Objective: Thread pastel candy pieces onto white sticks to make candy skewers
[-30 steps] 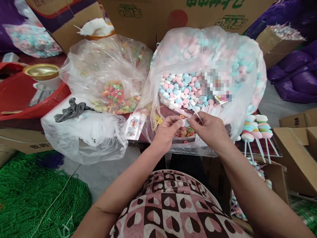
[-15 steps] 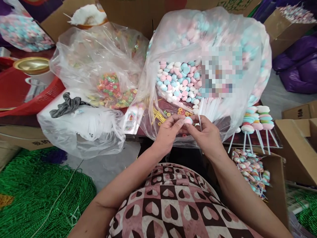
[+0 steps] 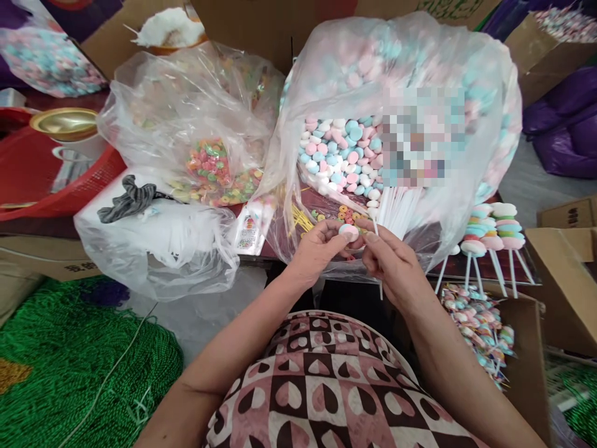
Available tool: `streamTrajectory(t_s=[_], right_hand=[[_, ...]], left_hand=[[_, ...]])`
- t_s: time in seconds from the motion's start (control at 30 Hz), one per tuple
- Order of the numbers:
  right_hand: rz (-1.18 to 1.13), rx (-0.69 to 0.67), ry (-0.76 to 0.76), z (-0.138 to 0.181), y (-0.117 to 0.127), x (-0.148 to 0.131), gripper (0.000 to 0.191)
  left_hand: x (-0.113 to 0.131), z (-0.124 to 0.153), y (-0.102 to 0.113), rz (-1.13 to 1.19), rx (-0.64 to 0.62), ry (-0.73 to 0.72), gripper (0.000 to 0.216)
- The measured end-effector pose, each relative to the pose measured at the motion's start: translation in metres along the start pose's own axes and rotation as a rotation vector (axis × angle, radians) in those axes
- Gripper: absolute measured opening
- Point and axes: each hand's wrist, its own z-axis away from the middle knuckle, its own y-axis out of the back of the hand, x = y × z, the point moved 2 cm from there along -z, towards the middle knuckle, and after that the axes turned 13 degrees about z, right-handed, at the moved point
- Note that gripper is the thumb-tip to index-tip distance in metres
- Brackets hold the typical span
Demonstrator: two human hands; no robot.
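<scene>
Between its thumb and fingers, my left hand [image 3: 317, 250] pinches a pink and white marshmallow [image 3: 348, 233]. My right hand [image 3: 392, 258], just beside it, grips a thin white stick [image 3: 377, 230] that stands nearly upright, its lower end showing below the fingers. Right behind my hands, ring-shaped gummies [image 3: 345, 214] and yellow sticks [image 3: 300, 219] lie on the plastic. A large clear bag [image 3: 321, 81] full of pink, blue and white marshmallows [image 3: 342, 149] opens toward me. White sticks [image 3: 396, 208] lie in a bundle at its mouth.
Finished-looking marshmallow skewers [image 3: 497, 230] stand at the table's right edge, above a carton [image 3: 525, 336] of wrapped sweets. To the left are a bag of gummy rings [image 3: 208, 162], a bag of white wrappers [image 3: 163, 239] and a red basket [image 3: 97, 177]. Green cord [image 3: 93, 361] covers the lower left floor.
My hands have moved slightly apart. The marshmallow now shows a broader face in my left hand, and the stick has dropped lower in my right. The view has shifted a little.
</scene>
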Motion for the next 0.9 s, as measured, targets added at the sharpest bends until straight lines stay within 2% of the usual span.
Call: streamTrajectory(t_s=[0.13,0.3,0.47,0.63,0.9], right_hand=[[0.051,0.01,0.017,0.011,0.004,0.0,0.042],[0.266,-0.175,-0.033,0.032,0.003,0.004,0.05],[0.452,-0.115,0.044,0.035,0.001,0.006,0.045],[0.453,-0.105,0.066,0.033,0.003,0.005,0.044],[0.435,-0.123,0.044,0.034,0.004,0.007,0.045]], left_hand=[[0.002,-0.004,0.007,0.001,0.077,-0.038,0.026],[-0.002,-0.005,0.011,0.023,0.08,-0.03,0.03],[-0.008,-0.002,0.009,0.013,0.028,-0.023,0.04],[-0.008,0.001,0.008,-0.076,0.005,-0.067,0.038],[-0.008,0.001,0.008,-0.193,0.033,-0.084,0.032]])
